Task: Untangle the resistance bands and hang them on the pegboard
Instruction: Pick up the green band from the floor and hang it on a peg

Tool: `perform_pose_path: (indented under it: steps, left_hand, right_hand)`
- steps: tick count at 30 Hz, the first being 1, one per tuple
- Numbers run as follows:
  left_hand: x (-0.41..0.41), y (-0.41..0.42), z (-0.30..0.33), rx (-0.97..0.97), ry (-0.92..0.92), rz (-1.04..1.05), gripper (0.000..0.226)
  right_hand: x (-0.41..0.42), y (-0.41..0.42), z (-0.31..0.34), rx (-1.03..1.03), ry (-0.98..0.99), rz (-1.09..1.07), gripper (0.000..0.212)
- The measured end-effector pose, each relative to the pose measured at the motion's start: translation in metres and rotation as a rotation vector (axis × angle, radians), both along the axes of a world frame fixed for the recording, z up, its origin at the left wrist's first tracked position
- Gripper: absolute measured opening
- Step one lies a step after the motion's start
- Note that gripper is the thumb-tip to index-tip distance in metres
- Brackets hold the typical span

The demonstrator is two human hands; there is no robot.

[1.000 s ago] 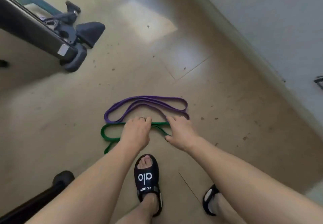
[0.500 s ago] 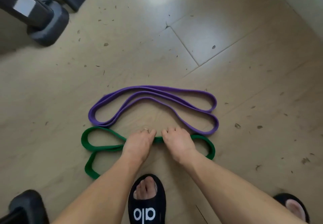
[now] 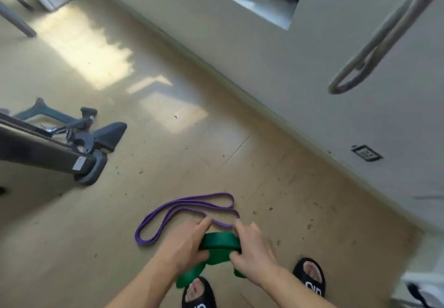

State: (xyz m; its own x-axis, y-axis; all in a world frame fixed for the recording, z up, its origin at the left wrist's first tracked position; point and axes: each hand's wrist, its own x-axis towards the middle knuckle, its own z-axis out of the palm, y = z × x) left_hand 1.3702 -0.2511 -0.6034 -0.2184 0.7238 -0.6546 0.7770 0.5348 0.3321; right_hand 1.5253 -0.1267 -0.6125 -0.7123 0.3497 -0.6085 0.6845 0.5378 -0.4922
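Note:
A green resistance band [image 3: 219, 241] is lifted off the floor between my two hands. My left hand [image 3: 186, 244] grips its left part and my right hand [image 3: 252, 247] grips its right part, with loose loops hanging down toward my feet. A purple band [image 3: 182, 208] lies in a long folded loop on the floor just beyond my hands. A grey band [image 3: 374, 43] hangs on the wall at the upper right; what holds it is out of view.
Dark exercise equipment [image 3: 79, 153] with a foot and handles stands at the left. The wall and baseboard [image 3: 264, 108] run diagonally on the right, with a power outlet [image 3: 366, 153]. My feet in black slides [image 3: 310, 276] stand below. Debris speckles the floor.
Both hands have gathered the green band and raised it off the floor, where it lay flat before. The view has lifted, so the wall and a hanging grey band now show.

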Motion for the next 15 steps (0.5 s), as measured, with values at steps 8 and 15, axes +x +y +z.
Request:
perform_pose_path:
  steps: [8,15]
  left_hand:
    - [0.034,0.155,0.244,0.25,0.066,-0.195,0.032]
    - [0.074,0.275,0.426,0.486,0.101,-0.394,0.036]
  right_hand:
    - [0.064,0.128,0.24,0.13,0.196,-0.326,0.026]
    - [0.122,0.215,0.418,0.185,0.412,-0.593,0.018]
